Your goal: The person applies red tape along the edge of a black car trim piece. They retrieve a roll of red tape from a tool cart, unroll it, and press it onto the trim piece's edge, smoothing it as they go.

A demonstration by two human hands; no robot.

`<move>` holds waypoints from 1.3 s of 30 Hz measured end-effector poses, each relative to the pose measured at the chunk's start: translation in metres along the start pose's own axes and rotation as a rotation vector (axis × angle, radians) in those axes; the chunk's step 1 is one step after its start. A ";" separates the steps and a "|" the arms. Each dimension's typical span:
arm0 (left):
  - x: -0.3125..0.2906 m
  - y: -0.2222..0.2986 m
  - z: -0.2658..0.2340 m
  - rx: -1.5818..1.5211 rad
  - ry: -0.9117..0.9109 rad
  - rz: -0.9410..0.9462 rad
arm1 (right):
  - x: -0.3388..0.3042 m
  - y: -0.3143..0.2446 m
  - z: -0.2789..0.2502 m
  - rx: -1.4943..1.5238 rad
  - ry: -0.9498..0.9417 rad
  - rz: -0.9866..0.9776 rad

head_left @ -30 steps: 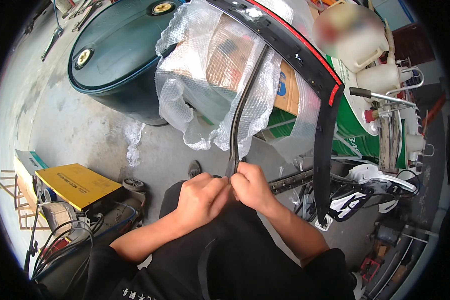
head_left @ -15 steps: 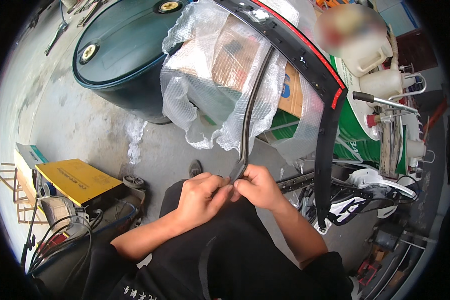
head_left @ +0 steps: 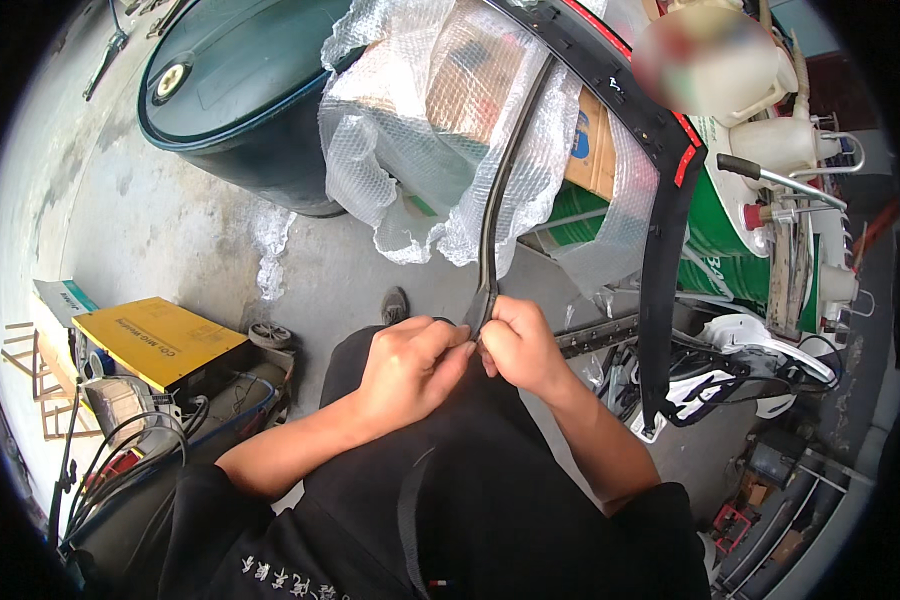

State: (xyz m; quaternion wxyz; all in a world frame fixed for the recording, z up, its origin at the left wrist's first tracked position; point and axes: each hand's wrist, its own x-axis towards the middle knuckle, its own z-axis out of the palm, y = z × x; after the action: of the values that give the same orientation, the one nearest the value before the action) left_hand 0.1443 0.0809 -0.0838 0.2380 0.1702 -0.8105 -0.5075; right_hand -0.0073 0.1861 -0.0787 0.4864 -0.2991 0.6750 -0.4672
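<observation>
A thin dark rubber strip [head_left: 497, 190] rises from my hands up to the top of the picture, beside a curved black plastic panel [head_left: 660, 230] with red reflectors. My left hand [head_left: 410, 362] and my right hand [head_left: 518, 345] meet at the strip's lower end, both pinching it between thumb and fingers. The two hands touch each other above my dark trousers. The very tip of the strip is hidden inside my fingers.
Behind the strip stands a cardboard box wrapped in bubble wrap [head_left: 440, 120]. A dark green drum [head_left: 235, 90] is at upper left, a yellow machine [head_left: 155, 340] with cables at left, green containers and a white jug [head_left: 780, 140] at right, a shoe [head_left: 394, 305] on the concrete floor.
The hands have stayed together at the strip's lower end, with small finger shifts. The view has moved slightly, so the strip and panel appear a little further right.
</observation>
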 end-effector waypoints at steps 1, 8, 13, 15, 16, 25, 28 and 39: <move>-0.001 0.000 -0.001 -0.045 0.010 -0.037 | -0.001 -0.001 -0.002 0.040 -0.028 0.027; -0.001 -0.004 -0.001 -0.082 0.059 -0.098 | -0.001 -0.003 -0.007 0.209 -0.156 0.014; -0.001 -0.006 -0.001 -0.077 0.030 -0.095 | 0.002 0.006 -0.009 0.260 -0.154 0.070; 0.001 -0.006 -0.002 -0.011 0.015 -0.040 | 0.002 0.005 -0.005 0.203 -0.109 0.081; 0.003 -0.004 -0.004 0.041 0.007 0.006 | 0.003 0.001 -0.004 0.164 -0.094 0.091; 0.003 -0.009 -0.001 0.043 -0.038 0.013 | 0.007 -0.006 -0.007 0.049 -0.113 0.161; 0.002 -0.009 -0.001 -0.073 -0.029 -0.081 | 0.007 -0.007 -0.005 0.104 -0.117 0.152; 0.002 -0.010 -0.002 -0.191 -0.002 -0.314 | 0.002 0.009 -0.007 0.207 0.013 0.080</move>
State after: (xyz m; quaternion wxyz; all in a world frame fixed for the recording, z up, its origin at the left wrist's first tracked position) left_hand 0.1443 0.0745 -0.0920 0.1703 0.2708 -0.7222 -0.6132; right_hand -0.0142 0.1906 -0.0873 0.5285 -0.2169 0.6378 -0.5166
